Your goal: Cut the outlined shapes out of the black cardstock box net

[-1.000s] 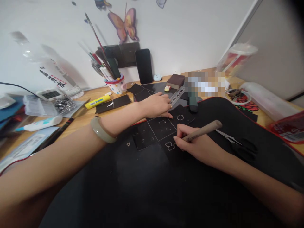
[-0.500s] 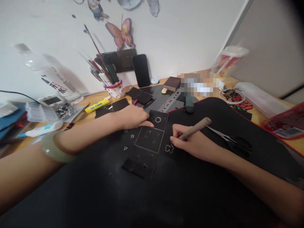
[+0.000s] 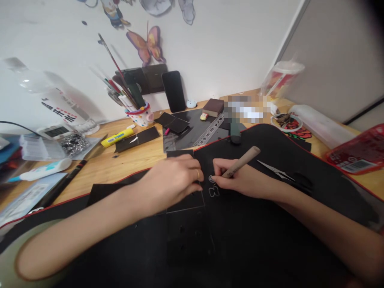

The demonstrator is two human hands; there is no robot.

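Observation:
My right hand (image 3: 240, 178) grips a brownish-grey pen (image 3: 241, 162), its tip hidden by the fingers low over the black mat (image 3: 240, 236). Beside those fingertips is a small pale outlined shape (image 3: 214, 192). My left hand (image 3: 177, 178), a ring on one finger, lies curled over a black paper strip (image 3: 189, 224) marked with thin white lines. Its thumb and fingers close on the strip's right part, though the hand hides much of it. To the right of the pen rest black-handled scissors (image 3: 282, 174).
Behind the mat lie a stencil ruler (image 3: 210, 130), an eraser (image 3: 204, 117), black paper pieces (image 3: 138, 140) and a yellow tube (image 3: 117, 137). A pen cup (image 3: 141, 114), phone (image 3: 174, 92) and water bottle (image 3: 60, 96) stand by the wall. A red packet (image 3: 358, 150) is at right.
My left hand has come nearer the camera, across the strip, and the strip has shifted and turned. My right hand keeps hold of the pen. The view has swung slightly right.

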